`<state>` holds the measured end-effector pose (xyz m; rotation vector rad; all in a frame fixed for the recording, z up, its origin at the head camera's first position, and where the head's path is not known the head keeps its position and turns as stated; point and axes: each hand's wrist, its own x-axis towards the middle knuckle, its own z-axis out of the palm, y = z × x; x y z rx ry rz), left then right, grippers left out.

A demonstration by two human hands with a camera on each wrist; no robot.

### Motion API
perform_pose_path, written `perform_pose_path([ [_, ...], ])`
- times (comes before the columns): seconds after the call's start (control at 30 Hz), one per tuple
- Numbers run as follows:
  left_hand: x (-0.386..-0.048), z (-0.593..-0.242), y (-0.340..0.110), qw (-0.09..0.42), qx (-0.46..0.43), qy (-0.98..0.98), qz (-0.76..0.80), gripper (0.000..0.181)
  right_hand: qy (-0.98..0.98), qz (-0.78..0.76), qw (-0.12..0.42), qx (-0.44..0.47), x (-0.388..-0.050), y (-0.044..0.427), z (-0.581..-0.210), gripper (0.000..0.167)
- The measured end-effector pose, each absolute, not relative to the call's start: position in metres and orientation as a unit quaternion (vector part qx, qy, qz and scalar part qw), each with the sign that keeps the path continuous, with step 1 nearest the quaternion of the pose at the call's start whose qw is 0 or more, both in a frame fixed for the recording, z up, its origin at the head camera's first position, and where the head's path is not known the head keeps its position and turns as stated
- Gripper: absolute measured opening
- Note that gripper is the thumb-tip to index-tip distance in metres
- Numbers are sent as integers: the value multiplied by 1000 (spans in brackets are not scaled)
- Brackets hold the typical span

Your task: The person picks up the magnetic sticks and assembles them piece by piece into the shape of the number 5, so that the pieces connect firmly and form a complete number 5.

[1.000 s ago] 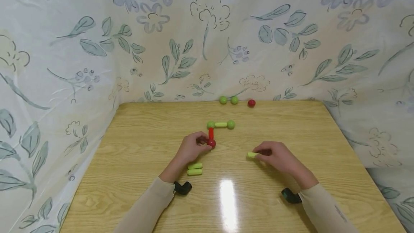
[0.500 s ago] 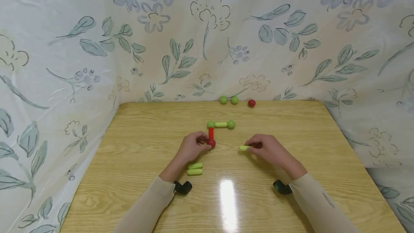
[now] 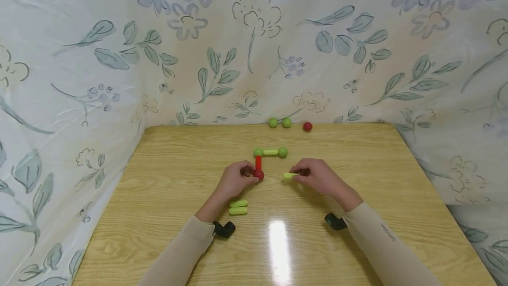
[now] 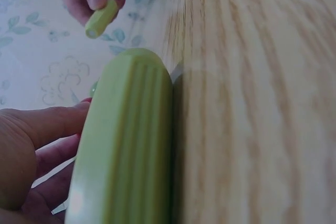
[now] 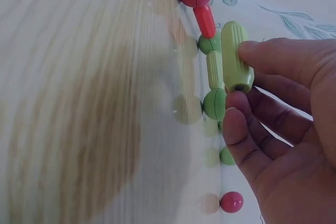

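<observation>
My left hand [image 3: 234,181] pinches a red ball [image 3: 259,175] between thumb and fingers. From this ball a red rod [image 3: 258,163] runs back to a green ball [image 3: 258,152]. A yellow-green rod [image 3: 270,152] joins that one to another green ball [image 3: 282,152], making an L-shaped chain on the table. To the right, my right hand [image 3: 319,177] pinches a second yellow-green rod [image 5: 235,59] by its side, apart from the red ball. A dark round spot shows in its near end in the right wrist view.
Two loose yellow-green rods [image 3: 238,207] lie side by side near my left wrist. At the table's back edge sit two green balls [image 3: 279,122] and a red ball [image 3: 307,126]. A floral cloth [image 3: 222,56] surrounds the wooden table [image 3: 170,242].
My right hand has moved left and a little back with the yellow-green rod, closer to the red ball. The left hand and the chain have stayed in place.
</observation>
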<state>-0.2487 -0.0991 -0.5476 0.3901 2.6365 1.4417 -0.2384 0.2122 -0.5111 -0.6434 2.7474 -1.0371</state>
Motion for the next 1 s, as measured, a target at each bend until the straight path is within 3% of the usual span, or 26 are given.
perform_pose_path([
  [1.0,-248,-547,-96,62,117,873,470,21,901,-345,77,-251,-264,174,-521,14],
])
